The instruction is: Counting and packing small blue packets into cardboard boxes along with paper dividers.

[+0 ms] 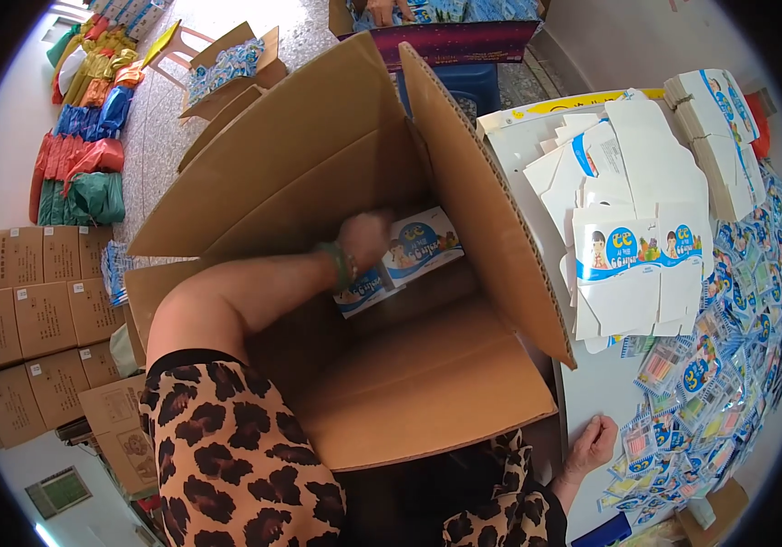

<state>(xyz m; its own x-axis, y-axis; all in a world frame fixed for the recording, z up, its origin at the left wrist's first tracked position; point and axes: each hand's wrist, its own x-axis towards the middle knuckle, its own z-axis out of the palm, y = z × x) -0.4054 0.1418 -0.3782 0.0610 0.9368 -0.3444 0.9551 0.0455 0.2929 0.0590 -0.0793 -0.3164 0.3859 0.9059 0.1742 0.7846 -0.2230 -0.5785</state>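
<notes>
A large open cardboard carton [427, 401] stands before me with its flaps raised. My left arm reaches down into it, a green bangle [341, 266] on the wrist. My left hand [365, 239] is at the left edge of a small white-and-blue printed box [423, 244] inside the carton; motion blur and the angle hide its fingers. A second printed box [368, 294] lies beside that one, partly under my wrist. On the edge of the white table to the right rests my right hand [591, 445], its fingers curled in with nothing seen in them.
Flat printed box blanks [632, 246] lie stacked on the table [591, 392], beside a heap of small clear packets [683, 383]. Sealed cartons [44, 319] and coloured bags [90, 155] line the left. Another person's hand [386, 11] is over a packet-filled box [464, 36] at the back.
</notes>
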